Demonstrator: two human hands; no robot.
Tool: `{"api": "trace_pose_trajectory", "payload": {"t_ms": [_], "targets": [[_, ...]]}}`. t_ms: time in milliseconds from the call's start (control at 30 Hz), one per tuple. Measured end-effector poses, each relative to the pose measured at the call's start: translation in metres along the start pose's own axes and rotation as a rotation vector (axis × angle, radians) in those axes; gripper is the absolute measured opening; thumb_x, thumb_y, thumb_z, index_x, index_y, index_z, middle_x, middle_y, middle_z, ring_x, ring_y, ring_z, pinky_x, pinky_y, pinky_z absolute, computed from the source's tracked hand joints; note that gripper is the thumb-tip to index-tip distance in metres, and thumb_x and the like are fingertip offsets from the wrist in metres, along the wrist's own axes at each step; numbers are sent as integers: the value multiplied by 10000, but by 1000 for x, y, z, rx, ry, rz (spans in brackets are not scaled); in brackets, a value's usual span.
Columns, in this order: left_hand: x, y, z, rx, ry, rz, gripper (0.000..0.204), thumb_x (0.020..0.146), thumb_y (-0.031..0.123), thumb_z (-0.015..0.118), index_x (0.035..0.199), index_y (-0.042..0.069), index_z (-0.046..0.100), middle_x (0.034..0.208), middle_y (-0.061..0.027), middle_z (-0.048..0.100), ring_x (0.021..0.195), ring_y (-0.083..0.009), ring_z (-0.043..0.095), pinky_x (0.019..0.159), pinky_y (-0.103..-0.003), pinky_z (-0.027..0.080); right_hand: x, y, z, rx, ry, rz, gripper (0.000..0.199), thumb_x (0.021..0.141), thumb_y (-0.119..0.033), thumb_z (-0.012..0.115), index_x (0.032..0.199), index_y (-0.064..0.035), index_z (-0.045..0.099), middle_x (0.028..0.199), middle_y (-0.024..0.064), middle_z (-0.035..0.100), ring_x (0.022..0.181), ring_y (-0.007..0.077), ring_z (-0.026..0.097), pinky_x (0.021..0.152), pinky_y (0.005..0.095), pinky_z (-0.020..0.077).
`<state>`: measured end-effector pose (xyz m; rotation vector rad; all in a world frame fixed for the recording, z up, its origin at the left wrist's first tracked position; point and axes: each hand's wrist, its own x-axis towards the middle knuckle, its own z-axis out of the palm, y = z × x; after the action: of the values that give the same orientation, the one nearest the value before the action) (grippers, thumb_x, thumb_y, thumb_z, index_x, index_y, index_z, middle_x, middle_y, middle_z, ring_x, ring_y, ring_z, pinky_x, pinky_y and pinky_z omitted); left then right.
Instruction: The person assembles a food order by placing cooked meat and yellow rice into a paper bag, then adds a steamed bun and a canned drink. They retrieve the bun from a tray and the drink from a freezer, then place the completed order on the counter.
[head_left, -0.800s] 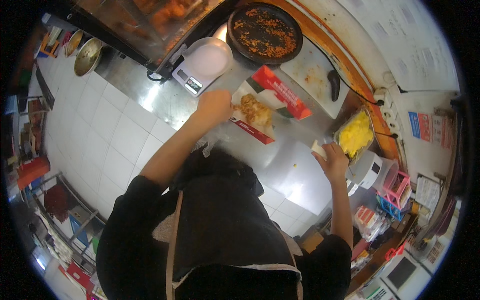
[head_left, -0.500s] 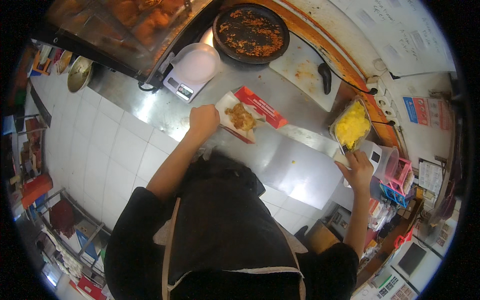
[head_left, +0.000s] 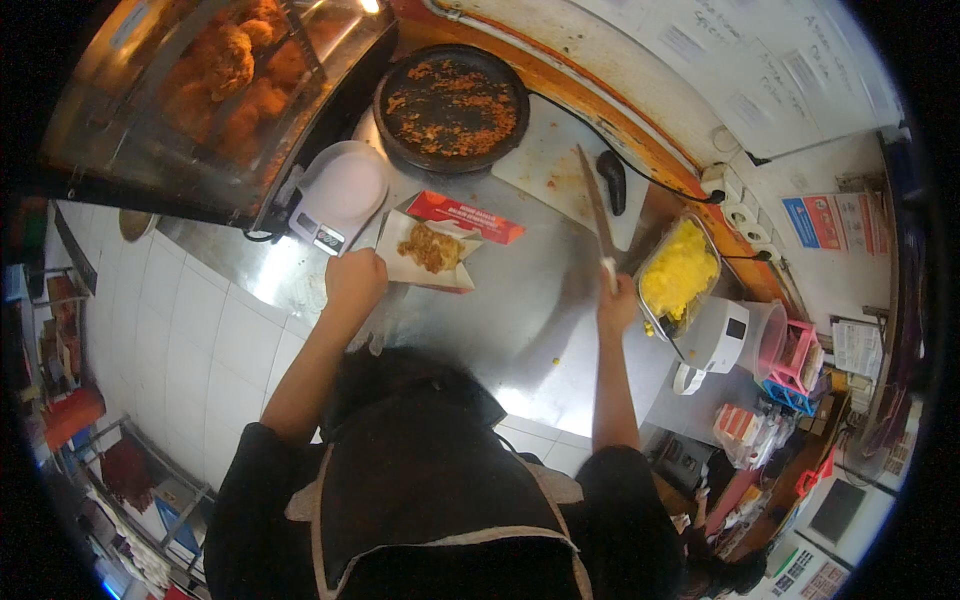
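Note:
My left hand (head_left: 354,282) grips the near edge of a paper-lined red box (head_left: 445,243) with a piece of fried food (head_left: 431,247) in it, on the steel counter (head_left: 520,300). My right hand (head_left: 616,303) is closed on the white handle of a long thin blade-like utensil (head_left: 598,215) that points away from me, over the counter. Just right of that hand sits a metal tray of yellow food (head_left: 680,272).
A white kitchen scale (head_left: 338,195) stands left of the box. A round black pan with crumbs (head_left: 451,105) and a cutting board with a black-handled tool (head_left: 611,180) lie behind. A glass case of fried chicken (head_left: 215,80) is far left. A white appliance (head_left: 715,335) stands right.
My right hand rose from low at the right counter edge to beside the yellow tray and now holds the long utensil. My left hand stays at the box.

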<state>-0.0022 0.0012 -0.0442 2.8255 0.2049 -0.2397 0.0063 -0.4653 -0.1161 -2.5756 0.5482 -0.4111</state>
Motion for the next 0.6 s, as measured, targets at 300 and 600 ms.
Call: {"api": "trace_pose_trajectory", "payload": {"t_ms": [300, 600], "targets": [[-34, 8, 26, -95, -174, -10, 335, 900, 288, 562, 783, 11, 711, 749, -240, 671, 691, -417, 665, 704, -518, 532, 149, -33, 56, -328, 146, -175, 470, 815, -508, 718, 975, -68, 679, 1046, 199, 679, 920, 378, 674, 798, 521, 513], [-43, 26, 23, -334, -69, -92, 396, 913, 430, 590, 865, 60, 722, 757, -196, 696, 728, -390, 679, 701, -496, 528, 189, -89, 75, 368, -568, 25, 508, 884, -451, 677, 1051, 29, 668, 819, 104, 637, 793, 235, 609, 712, 376, 460]]}}
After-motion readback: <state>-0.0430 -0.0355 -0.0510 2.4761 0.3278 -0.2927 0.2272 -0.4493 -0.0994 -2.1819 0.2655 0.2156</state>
